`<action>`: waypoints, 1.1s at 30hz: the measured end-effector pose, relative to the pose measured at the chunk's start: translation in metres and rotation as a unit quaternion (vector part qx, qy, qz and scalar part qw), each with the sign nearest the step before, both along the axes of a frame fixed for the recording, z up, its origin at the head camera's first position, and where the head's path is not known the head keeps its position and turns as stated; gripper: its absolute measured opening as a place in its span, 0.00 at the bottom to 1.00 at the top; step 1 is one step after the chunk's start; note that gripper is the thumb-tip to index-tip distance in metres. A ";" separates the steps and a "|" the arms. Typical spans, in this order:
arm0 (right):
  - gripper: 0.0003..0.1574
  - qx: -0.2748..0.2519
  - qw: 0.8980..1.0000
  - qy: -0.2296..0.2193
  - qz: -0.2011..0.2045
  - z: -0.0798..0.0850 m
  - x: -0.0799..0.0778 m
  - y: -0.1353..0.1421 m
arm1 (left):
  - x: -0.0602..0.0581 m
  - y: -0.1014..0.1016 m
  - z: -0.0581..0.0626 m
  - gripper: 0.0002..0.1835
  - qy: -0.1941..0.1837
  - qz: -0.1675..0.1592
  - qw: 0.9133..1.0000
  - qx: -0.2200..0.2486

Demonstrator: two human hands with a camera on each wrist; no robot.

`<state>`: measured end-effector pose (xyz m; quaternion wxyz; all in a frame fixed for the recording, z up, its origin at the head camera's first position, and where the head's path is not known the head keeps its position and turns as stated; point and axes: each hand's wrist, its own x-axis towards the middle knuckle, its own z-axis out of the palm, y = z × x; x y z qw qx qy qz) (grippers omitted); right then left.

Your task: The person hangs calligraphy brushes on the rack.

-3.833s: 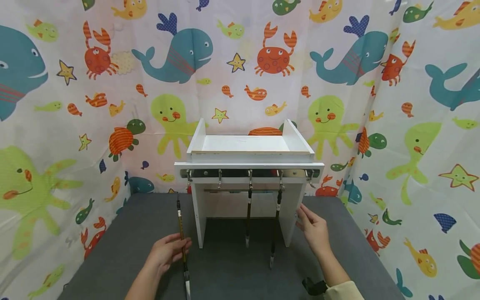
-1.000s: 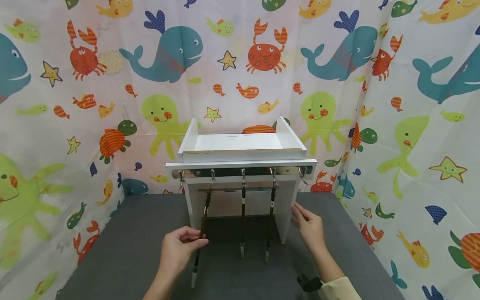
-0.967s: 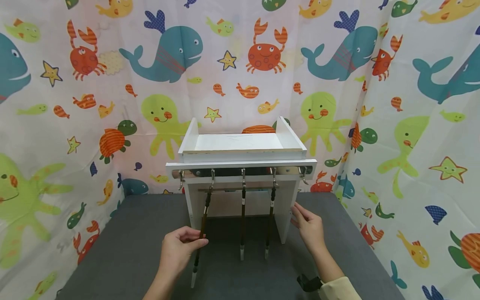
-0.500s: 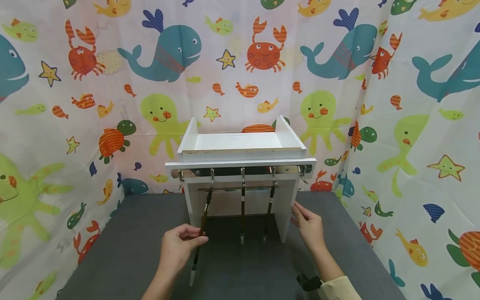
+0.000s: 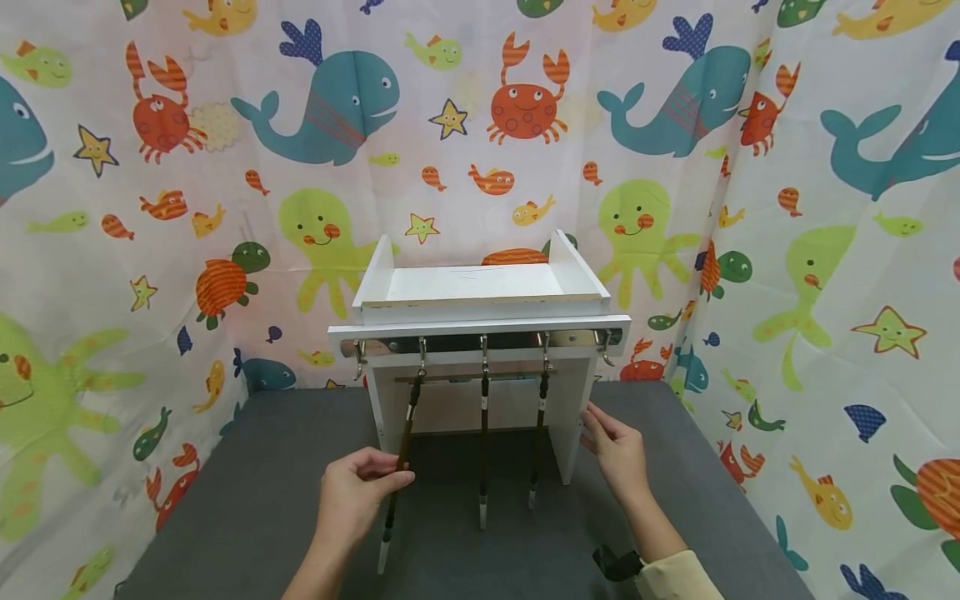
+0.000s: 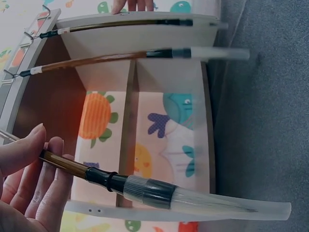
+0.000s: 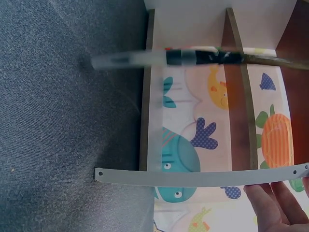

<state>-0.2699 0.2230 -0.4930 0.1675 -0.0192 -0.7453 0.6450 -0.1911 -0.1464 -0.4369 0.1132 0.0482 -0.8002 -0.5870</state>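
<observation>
In the head view my left hand [image 5: 357, 492] holds a calligraphy brush [image 5: 407, 429] between thumb and fingers. The brush slants, its top at the second hook from the left and its capped tip low. In the left wrist view its clear cap [image 6: 231, 205] covers pale bristles. Two more capped brushes hang from hooks, a middle brush [image 5: 484, 442] and a right brush [image 5: 538, 433]. My right hand [image 5: 618, 446] touches the right side panel [image 5: 572, 417] of the white rack [image 5: 480, 312] with its fingers, from outside.
A metal hook rail [image 5: 450, 342] runs along the rack's front; its outermost hooks bear no brush. The rack stands on a grey cloth surface [image 5: 307, 442]. A sea-animal curtain [image 5: 465, 108] surrounds it. A black strap [image 5: 618, 565] is at my right wrist.
Over the earlier frames my left hand has brought its brush from left of the rack up to the second hook. Lately it stays nearly still, while the other two brushes swing. My right hand keeps its place.
</observation>
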 end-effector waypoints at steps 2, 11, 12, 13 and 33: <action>0.30 0.001 1.000 0.001 0.001 0.000 0.000 0.000 | -0.001 0.000 -0.001 0.12 -0.001 0.003 1.000 -0.001; 0.30 0.001 1.000 0.003 0.002 -0.002 0.000 0.000 | -0.014 0.005 -0.018 0.11 0.007 0.003 1.000 0.015; 0.30 0.001 1.000 0.003 0.003 -0.002 0.000 0.000 | -0.016 0.006 -0.021 0.12 0.011 0.000 1.000 0.020; 0.30 0.001 1.000 0.003 0.003 -0.002 0.000 0.000 | -0.018 0.007 -0.023 0.12 0.014 -0.001 1.000 0.023; 0.29 -0.002 1.000 0.019 0.007 -0.006 -0.001 -0.001 | -0.044 0.020 -0.057 0.13 0.083 -0.040 0.991 0.092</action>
